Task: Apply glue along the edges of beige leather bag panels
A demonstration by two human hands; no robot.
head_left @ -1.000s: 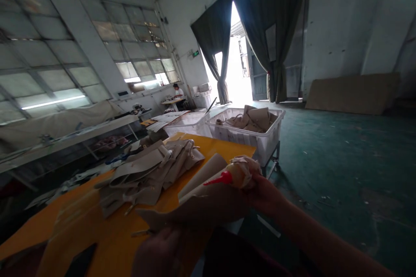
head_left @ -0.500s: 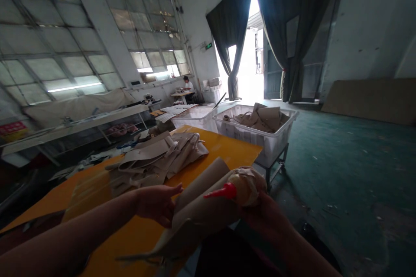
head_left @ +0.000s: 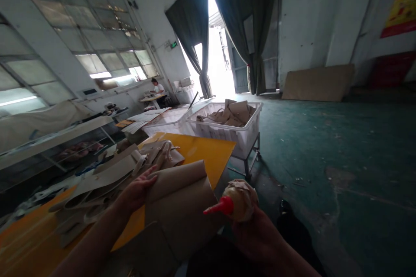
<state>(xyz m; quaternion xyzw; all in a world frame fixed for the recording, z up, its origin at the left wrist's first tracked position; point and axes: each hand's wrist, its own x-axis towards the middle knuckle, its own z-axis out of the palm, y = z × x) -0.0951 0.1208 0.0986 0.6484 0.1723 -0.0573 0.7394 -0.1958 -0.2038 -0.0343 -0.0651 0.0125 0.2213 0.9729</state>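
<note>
Above the orange table (head_left: 208,156), a red-nozzled squeeze bottle (head_left: 238,201) is gripped in the curled fingers of the right hand (head_left: 253,236), while the left hand (head_left: 136,192), fingers spread wide, is laid against the edge of a tan leather panel (head_left: 178,207). Cut leather pieces (head_left: 107,177) are piled just beside it, and a white plastic bin (head_left: 224,132) stands beyond the table.

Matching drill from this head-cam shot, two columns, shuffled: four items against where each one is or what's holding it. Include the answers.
Items:
1. squeeze bottle with red nozzle
2. tan panel
3. white plastic bin
4. seated co-worker

Places:
A. on a wheeled metal stand
B. at a far bench by the windows
C. gripped in the right hand
D. touched by the left hand

Pairs: 1-C, 2-D, 3-A, 4-B
</note>
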